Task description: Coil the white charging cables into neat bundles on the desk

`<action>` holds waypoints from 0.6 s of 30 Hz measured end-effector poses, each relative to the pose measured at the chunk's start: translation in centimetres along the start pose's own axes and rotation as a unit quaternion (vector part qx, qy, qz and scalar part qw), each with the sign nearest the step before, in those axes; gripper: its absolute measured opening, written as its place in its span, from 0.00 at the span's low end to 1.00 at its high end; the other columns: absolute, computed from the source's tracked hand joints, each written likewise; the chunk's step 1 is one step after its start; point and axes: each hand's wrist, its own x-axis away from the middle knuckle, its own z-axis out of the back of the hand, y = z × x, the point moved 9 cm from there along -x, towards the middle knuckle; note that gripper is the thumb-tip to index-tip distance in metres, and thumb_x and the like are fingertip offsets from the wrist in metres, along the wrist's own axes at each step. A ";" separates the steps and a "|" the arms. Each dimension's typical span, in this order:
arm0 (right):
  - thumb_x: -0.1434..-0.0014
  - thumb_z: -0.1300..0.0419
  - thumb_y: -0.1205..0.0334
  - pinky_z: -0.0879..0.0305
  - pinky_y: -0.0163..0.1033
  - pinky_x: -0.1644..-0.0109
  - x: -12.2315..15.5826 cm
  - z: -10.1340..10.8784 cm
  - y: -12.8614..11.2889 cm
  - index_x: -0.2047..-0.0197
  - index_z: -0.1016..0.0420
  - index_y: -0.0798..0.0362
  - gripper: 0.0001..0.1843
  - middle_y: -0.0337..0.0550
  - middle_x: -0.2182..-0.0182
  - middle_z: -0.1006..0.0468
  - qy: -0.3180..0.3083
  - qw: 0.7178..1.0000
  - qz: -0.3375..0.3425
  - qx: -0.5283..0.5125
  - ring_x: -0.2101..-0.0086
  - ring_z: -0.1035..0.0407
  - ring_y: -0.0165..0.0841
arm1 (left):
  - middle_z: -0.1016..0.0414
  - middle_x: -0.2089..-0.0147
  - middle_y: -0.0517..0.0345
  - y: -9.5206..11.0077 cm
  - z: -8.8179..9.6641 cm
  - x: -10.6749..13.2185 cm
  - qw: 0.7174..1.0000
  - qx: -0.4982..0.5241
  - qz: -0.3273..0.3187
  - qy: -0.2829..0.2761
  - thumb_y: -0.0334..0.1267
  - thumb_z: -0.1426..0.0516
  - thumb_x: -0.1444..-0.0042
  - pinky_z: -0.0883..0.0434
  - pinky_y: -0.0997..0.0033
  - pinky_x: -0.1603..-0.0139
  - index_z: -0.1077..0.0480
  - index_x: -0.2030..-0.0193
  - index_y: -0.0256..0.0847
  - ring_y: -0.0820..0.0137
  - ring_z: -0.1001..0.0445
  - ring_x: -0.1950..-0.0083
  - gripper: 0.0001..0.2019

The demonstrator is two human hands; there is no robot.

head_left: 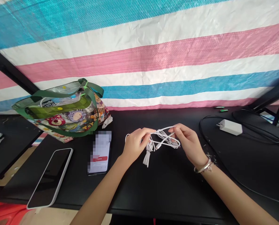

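A bundle of thin white cable point(162, 137) is stretched between my two hands, above the black table. My left hand point(136, 142) pinches the cable at its left side with thumb and forefinger. At the other side, my right hand point(187, 140) grips a strand between thumb and fingers. Several loops hang below and between the hands, and a gathered part of the cable droops beneath my left fingers. A white connector end shows near the middle of the loops. A silver bracelet point(203, 167) circles my right wrist.
On the black table point(167, 187) lie a lit phone point(100, 153) and a dark-screened phone in a white case point(51, 178). A cartoon-print bag point(69, 120) with green straps stands behind them. Rightward are a white charger plug point(230, 127) and black cable point(214, 150). Striped sheeting point(153, 62) hangs behind.
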 end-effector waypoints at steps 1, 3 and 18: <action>0.49 0.43 0.34 0.41 0.35 0.77 0.0 0.1 -0.3 0.75 0.29 0.51 0.26 0.36 0.84 0.31 0.008 1.000 0.014 0.009 0.82 0.37 0.29 | 0.23 0.71 0.62 0.0 0.0 0.0 1.000 0.004 0.000 -0.002 0.30 0.51 0.38 0.31 0.79 0.70 0.26 0.56 0.44 0.75 0.26 0.73 0.13; 0.48 0.42 0.36 0.36 0.37 0.74 0.0 0.4 -0.8 0.75 0.27 0.50 0.25 0.38 0.83 0.29 0.019 0.998 0.047 0.024 0.80 0.33 0.32 | 0.22 0.71 0.62 0.0 -0.2 -0.1 1.000 0.014 -0.003 -0.009 0.30 0.51 0.38 0.30 0.78 0.68 0.26 0.56 0.44 0.74 0.25 0.72 0.14; 0.40 0.49 0.40 0.35 0.40 0.73 1.0 1.0 -3.5 0.72 0.22 0.48 0.24 0.43 0.80 0.24 0.063 0.965 0.183 0.176 0.79 0.32 0.34 | 0.21 0.70 0.64 -0.3 -0.2 0.0 1.000 -0.021 0.009 -0.003 0.29 0.50 0.38 0.30 0.79 0.67 0.26 0.57 0.46 0.75 0.24 0.70 0.13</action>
